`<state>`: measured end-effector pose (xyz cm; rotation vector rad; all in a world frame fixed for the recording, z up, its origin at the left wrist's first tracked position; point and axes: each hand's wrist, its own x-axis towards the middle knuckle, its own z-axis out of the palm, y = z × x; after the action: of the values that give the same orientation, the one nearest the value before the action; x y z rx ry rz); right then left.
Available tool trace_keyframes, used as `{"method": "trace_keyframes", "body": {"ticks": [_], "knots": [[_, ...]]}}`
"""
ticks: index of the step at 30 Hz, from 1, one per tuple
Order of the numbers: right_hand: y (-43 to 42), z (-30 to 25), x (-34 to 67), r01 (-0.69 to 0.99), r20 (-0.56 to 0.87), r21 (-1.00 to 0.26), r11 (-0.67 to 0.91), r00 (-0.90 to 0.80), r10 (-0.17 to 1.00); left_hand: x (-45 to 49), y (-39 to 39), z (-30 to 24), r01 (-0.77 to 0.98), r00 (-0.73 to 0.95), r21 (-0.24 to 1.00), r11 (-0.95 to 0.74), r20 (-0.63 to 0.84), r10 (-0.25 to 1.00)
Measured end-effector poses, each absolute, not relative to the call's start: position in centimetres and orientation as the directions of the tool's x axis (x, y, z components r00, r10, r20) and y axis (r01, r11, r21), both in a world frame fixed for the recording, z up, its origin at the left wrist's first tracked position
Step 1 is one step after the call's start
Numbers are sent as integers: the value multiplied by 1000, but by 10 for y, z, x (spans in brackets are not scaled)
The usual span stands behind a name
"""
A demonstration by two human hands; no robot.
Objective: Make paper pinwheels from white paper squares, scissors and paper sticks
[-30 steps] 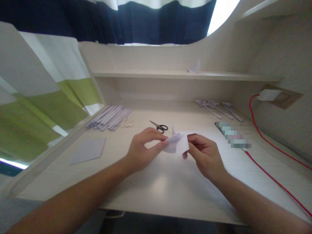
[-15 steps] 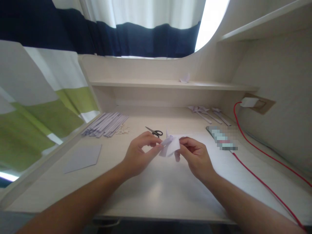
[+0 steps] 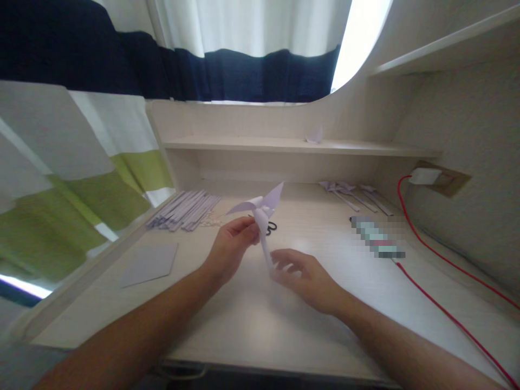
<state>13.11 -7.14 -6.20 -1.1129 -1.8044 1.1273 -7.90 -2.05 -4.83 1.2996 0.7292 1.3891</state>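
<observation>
A white paper pinwheel (image 3: 260, 208) on a paper stem stands upright above the middle of the desk (image 3: 260, 319). My left hand (image 3: 231, 246) pinches it just under the folded blades. My right hand (image 3: 303, 276) is lower and to the right, with its fingertips closed round the bottom end of the stem. Black scissors (image 3: 271, 226) lie on the desk behind the pinwheel, mostly hidden by it.
A bundle of paper strips (image 3: 184, 208) lies at the back left, a grey paper sheet (image 3: 150, 264) nearer on the left. Finished pinwheels (image 3: 351, 192) lie at the back right beside a blurred flat object (image 3: 377, 238). A red cable (image 3: 439, 292) runs from a wall plug (image 3: 424, 176). A shelf (image 3: 300, 143) holds folded paper (image 3: 314, 135).
The folded paper held low between both hands is now raised and shows as an upright pinwheel. My right hand has slid down from the blades to the stem's bottom end.
</observation>
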Motion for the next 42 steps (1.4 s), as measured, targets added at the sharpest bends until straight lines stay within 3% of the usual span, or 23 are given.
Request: {"method": "trace_keyframes", "body": {"ticks": [3, 8, 18, 28, 36, 42], "knots": [[-71, -65, 127, 287, 70, -933, 216, -444, 893, -79, -13, -54, -349, 128, 915, -203, 261, 957], [-68, -66, 126, 253, 68, -950, 181, -400, 914, -83, -6, -54, -319, 113, 925, -206, 253, 961], [-50, -77, 135, 222, 126, -959, 178, -229, 965, -84, 4, -71, -29, 133, 966, -256, 257, 957], [-15, -81, 178, 336, 150, -931, 144, -8, 989, -92, 19, -104, 257, 182, 888, -381, 342, 922], [36, -68, 263, 501, 28, -859, -101, 244, 969, -92, 20, -106, 316, 202, 859, -403, 354, 913], [77, -59, 344, 614, 42, -745, -261, 434, 900, -92, 22, -102, 343, 202, 852, -396, 344, 917]]}}
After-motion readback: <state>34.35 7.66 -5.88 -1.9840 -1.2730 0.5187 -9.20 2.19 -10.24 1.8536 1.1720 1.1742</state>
